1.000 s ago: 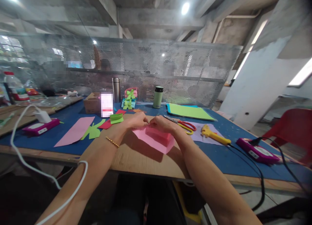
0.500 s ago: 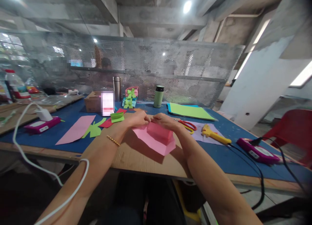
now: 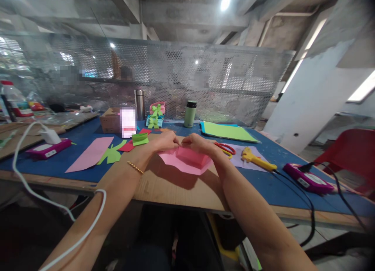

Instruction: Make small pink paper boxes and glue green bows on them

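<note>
A folded sheet of pink paper [image 3: 187,163] is held just over the cardboard sheet [image 3: 164,191], its near edge standing out toward me. A darker pink, box-like part shows in its middle. My left hand [image 3: 168,142] pinches the far edge at the left, fingers closed. Close beside it my right hand [image 3: 195,142] grips the same far edge, its fingers bent and partly hidden behind the paper. Red-handled scissors [image 3: 225,149] lie right of my right hand. Green paper [image 3: 140,139] and red paper [image 3: 127,146] pieces lie left of my left hand.
At the right lie a yellow glue gun [image 3: 258,161] and a purple power strip [image 3: 307,179] with black cables. Green sheets [image 3: 230,132], a green flask [image 3: 190,114], a steel flask [image 3: 140,104] and a cardboard box [image 3: 109,120] stand behind. A white cable [image 3: 25,189] hangs at the left.
The near flap of the pink paper has lifted and tilted, so it looks flatter from here. Both hands keep their hold at the far edge. The view has shifted slightly.
</note>
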Motion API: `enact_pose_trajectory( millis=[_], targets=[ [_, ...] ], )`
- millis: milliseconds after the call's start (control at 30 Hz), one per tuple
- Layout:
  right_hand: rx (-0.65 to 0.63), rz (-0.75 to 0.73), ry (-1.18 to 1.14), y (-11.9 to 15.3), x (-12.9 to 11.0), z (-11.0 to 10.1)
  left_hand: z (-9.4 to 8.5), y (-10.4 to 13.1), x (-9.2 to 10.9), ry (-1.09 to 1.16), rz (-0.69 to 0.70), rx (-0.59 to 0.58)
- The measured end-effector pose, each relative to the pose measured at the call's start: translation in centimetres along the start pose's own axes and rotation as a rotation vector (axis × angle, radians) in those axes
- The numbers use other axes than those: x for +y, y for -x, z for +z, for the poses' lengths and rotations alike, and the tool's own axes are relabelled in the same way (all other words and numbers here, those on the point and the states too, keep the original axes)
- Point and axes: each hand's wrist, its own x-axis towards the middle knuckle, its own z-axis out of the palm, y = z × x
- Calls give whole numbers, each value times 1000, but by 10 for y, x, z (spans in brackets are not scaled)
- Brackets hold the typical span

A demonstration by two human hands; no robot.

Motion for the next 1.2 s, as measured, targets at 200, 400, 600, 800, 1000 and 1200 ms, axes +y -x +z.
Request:
enact_pose_trajectory(
  millis=[200,400,600,800,1000,1200],
  targets=[
    [17,-2,13,3,-7,-1,-1,0,0,-3,1,8],
    [25,-5,27,2,-4,0,-2,2,2,6,0,0],
    [19,-18,37,0,-3,0,-5,4,4,4,-10,-2],
    [20,-7,47,1,-6,-1,-5,4,5,-4,-14,-2],
    [38,1,54,1,-6,-1,-3,4,5,7,-6,8],
    [58,-10,71,2,-7,0,-5,6,7,23,-9,21]
  ],
)
